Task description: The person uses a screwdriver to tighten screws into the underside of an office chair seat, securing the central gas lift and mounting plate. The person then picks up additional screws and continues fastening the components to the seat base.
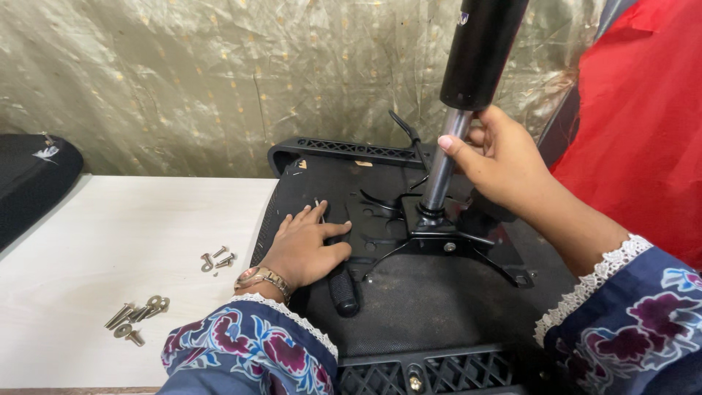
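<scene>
- A black cushion (29, 183) lies at the far left edge of the white table (110, 234).
- Loose bolts (137, 316) sit near the table's front edge, with a few more bolts and washers (216, 260) just beyond them, well apart from either hand.
- The left hand (306, 249) lies flat with fingers spread on the upturned seat base (424, 300), touching the black lever handle (342, 285) beside it; it presses rather than grips.
- The metal mechanism plate (439, 238) is fixed at the middle of the seat base, its arms splayed outward.
- The gas cylinder (468, 88) stands in the plate's socket, long axis nearly upright and tilted slightly right, black body up, bright thin rod down.
- The right hand (504, 164) is wrapped round the rod just under the black body, thumb across the front.
- The cylinder looks stiff, heavy and smooth, likely slippery on the polished rod; the thicker black body probably offers the surer hold.
- Red cloth (643, 132) hangs at the right.
</scene>
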